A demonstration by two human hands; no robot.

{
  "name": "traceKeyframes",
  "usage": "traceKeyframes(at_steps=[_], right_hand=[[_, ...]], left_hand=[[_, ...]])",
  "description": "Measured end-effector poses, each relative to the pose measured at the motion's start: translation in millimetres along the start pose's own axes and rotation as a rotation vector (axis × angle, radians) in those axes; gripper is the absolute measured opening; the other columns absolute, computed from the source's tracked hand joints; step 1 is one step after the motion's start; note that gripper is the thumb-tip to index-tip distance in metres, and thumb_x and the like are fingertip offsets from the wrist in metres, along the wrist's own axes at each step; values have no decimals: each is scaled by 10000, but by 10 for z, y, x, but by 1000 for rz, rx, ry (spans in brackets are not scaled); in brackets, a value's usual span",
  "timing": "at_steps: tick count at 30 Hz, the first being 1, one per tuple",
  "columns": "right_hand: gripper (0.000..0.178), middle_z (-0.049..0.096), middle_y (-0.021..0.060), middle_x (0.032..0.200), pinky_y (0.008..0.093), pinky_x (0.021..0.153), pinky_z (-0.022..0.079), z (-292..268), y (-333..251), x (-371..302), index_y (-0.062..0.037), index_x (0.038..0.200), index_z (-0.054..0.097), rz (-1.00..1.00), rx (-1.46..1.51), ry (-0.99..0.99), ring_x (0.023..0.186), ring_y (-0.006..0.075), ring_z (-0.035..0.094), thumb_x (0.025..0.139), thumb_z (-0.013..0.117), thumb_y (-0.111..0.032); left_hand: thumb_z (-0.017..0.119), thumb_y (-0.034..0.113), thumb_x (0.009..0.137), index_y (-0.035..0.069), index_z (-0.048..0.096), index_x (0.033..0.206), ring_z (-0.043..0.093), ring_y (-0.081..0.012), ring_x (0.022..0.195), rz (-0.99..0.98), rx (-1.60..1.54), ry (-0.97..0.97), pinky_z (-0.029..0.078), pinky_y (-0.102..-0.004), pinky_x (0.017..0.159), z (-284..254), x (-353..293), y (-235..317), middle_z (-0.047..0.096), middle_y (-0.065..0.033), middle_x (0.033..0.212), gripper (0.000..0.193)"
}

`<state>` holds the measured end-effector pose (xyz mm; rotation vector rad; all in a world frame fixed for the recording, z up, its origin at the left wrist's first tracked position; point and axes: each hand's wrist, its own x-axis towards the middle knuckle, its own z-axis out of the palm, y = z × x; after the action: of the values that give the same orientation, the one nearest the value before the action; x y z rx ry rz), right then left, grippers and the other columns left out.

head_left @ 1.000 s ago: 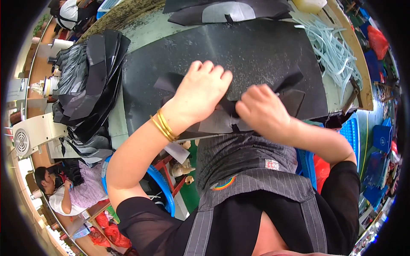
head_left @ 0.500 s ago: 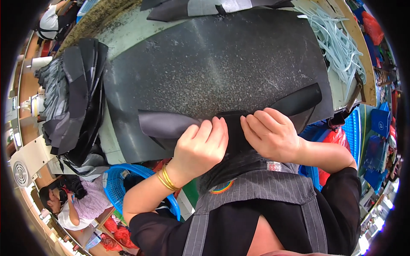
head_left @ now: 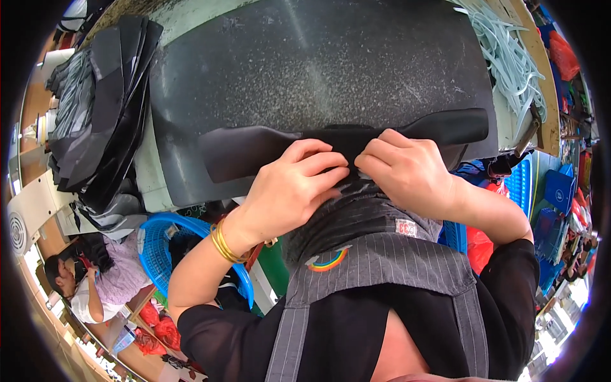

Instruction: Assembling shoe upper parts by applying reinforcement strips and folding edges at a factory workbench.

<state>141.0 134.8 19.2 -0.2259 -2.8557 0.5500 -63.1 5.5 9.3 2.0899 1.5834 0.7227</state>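
Note:
A long, dark, smooth piece of sheet material (head_left: 245,148), leather-like, lies across the near part of a large black mat (head_left: 210,83). Its wide ends spread left and right, with a narrower middle between my hands. My left hand (head_left: 289,188) is closed, fingers curled over the near edge just left of the middle. Close beside it, the fingertips of my right hand (head_left: 410,169) pinch the same edge. Both thumbs are mostly hidden, and so is the part of the piece under my fingers.
Dark cut pieces (head_left: 111,95) are heaped at the table's left. Pale blue strips (head_left: 509,63) lie tangled at the far right. Blue baskets (head_left: 167,232) stand below the table on either side. A seated person (head_left: 95,280) is at lower left.
The dark piece has shifted slightly away from me and lies flatter, its rolled left end now spread out. Both hands have moved with it; my left fingers are more bent.

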Motion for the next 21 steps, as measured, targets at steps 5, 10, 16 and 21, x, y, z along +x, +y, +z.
traceKeyframes(at_steps=[5,10,16,21], right_hand=[[204,599,41,892,313,733,567,-38,52,-23,-44,889,663,-225,-15,-116,852,211,613,703,679,-126],[217,614,39,939,304,837,562,58,-50,-248,-53,868,678,-213,-265,42,941,207,621,698,658,-186],[336,675,139,1033,383,893,589,-46,420,-720,9,996,710,-38,-252,316,1024,306,682,677,702,-95],[395,632,123,1020,403,817,537,-369,741,-741,-32,1054,686,395,-134,458,934,338,641,661,716,0]], left_hand=[[681,143,805,0,727,981,639,-256,1078,129,297,15,577,-361,889,60,69,140,685,-37,1114,232],[714,207,743,-100,684,964,632,-341,1077,97,539,55,578,-365,898,391,132,464,646,-195,1109,379],[723,178,832,-99,671,1076,619,-338,1126,132,395,92,552,-397,948,673,397,506,644,-199,1212,373],[735,149,807,-11,641,1242,583,-330,1094,16,233,93,495,-415,938,600,627,657,610,-150,1220,472]])
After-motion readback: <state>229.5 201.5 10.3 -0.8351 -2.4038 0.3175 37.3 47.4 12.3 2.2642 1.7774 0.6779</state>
